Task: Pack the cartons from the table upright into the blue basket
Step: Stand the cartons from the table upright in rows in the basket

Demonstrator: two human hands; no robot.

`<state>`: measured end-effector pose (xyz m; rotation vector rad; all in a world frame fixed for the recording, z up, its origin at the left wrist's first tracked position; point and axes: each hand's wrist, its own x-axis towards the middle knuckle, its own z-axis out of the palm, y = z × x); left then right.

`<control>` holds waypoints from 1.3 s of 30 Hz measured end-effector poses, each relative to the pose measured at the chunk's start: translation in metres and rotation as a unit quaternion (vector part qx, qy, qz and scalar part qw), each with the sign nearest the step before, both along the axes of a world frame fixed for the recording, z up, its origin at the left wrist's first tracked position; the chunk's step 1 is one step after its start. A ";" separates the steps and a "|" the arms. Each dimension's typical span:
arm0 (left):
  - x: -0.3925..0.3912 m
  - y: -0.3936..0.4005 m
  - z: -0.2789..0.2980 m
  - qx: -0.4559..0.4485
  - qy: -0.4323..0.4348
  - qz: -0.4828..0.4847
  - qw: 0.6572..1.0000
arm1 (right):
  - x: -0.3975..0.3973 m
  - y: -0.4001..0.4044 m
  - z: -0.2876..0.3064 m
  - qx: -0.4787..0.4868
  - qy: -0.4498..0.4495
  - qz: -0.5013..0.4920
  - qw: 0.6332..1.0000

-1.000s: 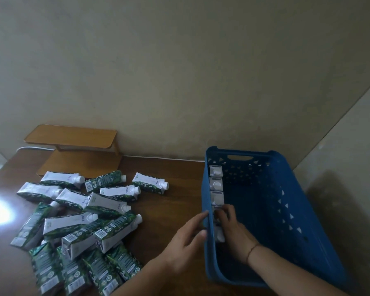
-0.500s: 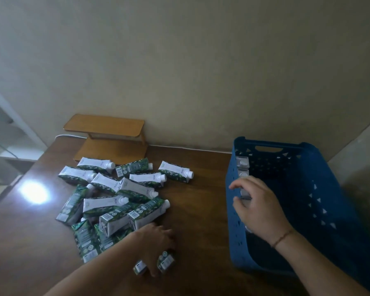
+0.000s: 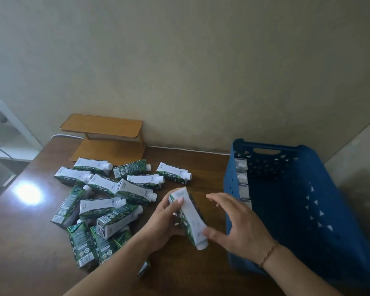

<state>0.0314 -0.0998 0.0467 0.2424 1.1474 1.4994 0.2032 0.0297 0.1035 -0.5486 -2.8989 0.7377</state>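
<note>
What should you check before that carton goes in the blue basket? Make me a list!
1. Carton held firmly: ok. The left hand grips the held carton; the right hand touches its cap end.
2. Carton upright: not ok. It is tilted, with the cap pointing down toward the person.
3. Room in the blue basket: ok. Only one row of upright cartons stands along its left wall.
4. Next slot in that row free: cannot tell. The right hand hides it.
5. More to pack: ok. A pile of cartons lies on the table.
</note>
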 end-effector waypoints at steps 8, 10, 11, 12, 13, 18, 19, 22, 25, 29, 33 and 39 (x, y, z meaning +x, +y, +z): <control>0.025 0.035 0.026 -0.028 -0.090 -0.034 0.995 | 0.011 0.008 -0.007 -0.041 0.146 0.015 0.988; 0.028 0.040 0.026 -0.036 -0.042 -0.077 0.995 | 0.015 0.013 -0.007 -0.030 0.194 0.014 0.981; 0.029 0.042 0.024 -0.038 -0.020 -0.097 0.994 | 0.019 0.014 -0.006 -0.036 0.217 0.007 0.976; 0.028 0.044 0.021 -0.037 -0.001 -0.111 0.993 | 0.024 0.015 -0.003 -0.056 0.246 -0.012 0.968; 0.028 0.046 0.018 -0.033 0.018 -0.119 0.992 | 0.030 0.016 0.001 -0.092 0.280 -0.045 0.954; 0.031 0.062 0.010 -0.057 0.123 -0.090 0.987 | 0.073 0.036 0.022 -0.172 0.439 -0.208 0.857; 0.034 0.065 0.008 -0.064 0.146 -0.081 0.984 | 0.082 0.043 0.025 -0.157 0.447 -0.225 0.851; 0.045 0.071 0.006 -0.060 0.199 -0.092 0.974 | 0.107 0.065 0.031 -0.121 0.400 -0.229 0.879; 0.053 0.077 0.004 -0.053 0.230 -0.128 0.963 | 0.121 0.077 0.030 -0.081 0.294 -0.150 0.941; 0.061 0.086 0.001 -0.044 0.260 -0.149 0.953 | 0.116 0.076 0.013 -0.044 0.116 -0.049 0.991; 0.061 0.091 0.000 -0.046 0.262 -0.136 0.954 | 0.104 0.078 -0.001 -0.038 0.043 -0.005 0.998; 0.055 0.111 0.006 -0.023 0.290 -0.103 0.951 | 0.089 0.127 0.014 -0.110 -0.006 -0.038 0.993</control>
